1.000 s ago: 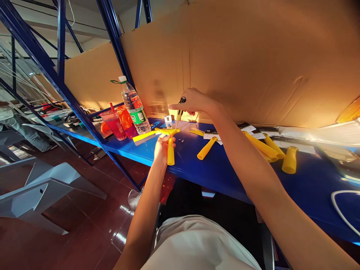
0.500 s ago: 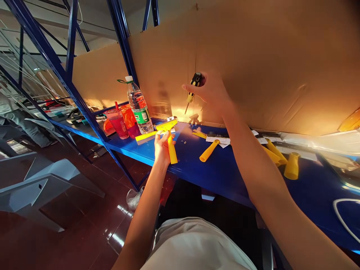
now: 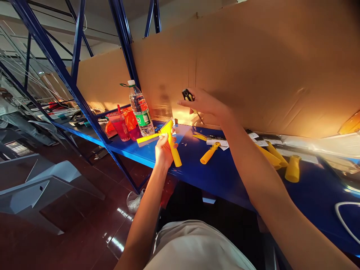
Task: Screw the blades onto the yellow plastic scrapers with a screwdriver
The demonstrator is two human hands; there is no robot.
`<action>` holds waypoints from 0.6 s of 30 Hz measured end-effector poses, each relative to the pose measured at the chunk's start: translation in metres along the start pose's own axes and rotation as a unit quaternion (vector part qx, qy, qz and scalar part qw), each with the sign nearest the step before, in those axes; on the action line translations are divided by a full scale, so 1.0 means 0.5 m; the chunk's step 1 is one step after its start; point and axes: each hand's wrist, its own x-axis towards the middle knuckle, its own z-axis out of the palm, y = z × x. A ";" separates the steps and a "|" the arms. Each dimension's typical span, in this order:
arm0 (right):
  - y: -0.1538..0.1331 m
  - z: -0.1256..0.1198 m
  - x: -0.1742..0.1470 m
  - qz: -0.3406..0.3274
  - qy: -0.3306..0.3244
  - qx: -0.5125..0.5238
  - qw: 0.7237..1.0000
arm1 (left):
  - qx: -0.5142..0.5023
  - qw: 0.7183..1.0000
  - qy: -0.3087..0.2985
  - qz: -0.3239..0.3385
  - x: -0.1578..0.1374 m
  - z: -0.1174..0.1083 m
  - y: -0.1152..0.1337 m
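Observation:
My left hand (image 3: 164, 150) is closed round a yellow plastic scraper (image 3: 174, 150), its handle slanting down toward me and its flat head raised. A yellow strip with a pale edge (image 3: 147, 139) sticks out to the left of that hand; whether it joins the scraper I cannot tell. My right hand (image 3: 204, 102) holds a black and yellow screwdriver (image 3: 188, 95) above the back of the blue shelf, its shaft pointing down and right. Small loose bits like screws (image 3: 184, 144) lie on the shelf. Right of them rests another yellow handle (image 3: 209, 153).
A water bottle (image 3: 142, 112) and a red cup with a straw (image 3: 120, 125) stand at the left on the blue shelf (image 3: 197, 172). More yellow handles (image 3: 292, 168) lie at the right. Cardboard (image 3: 253, 67) rises behind. A grey chair (image 3: 56, 183) stands to the left.
My right hand has lowered and turned the screwdriver, so its shaft now points down to the right instead of left. The scraper has tilted in my left hand, head rising.

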 end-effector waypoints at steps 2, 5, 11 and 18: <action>0.001 0.007 0.002 -0.027 -0.016 0.017 0.999 | -0.021 1.000 -0.015 -0.017 -0.001 0.002 0.002; -0.002 0.014 0.006 -0.039 -0.049 0.042 0.997 | -0.047 0.997 -0.035 -0.055 -0.005 0.003 0.008; -0.007 0.033 0.018 -0.094 -0.206 0.126 0.966 | -0.060 0.985 -0.082 -0.141 -0.011 -0.015 0.023; -0.036 0.061 0.020 -0.140 -0.249 0.114 0.952 | -0.025 0.973 -0.119 -0.199 -0.007 -0.032 0.025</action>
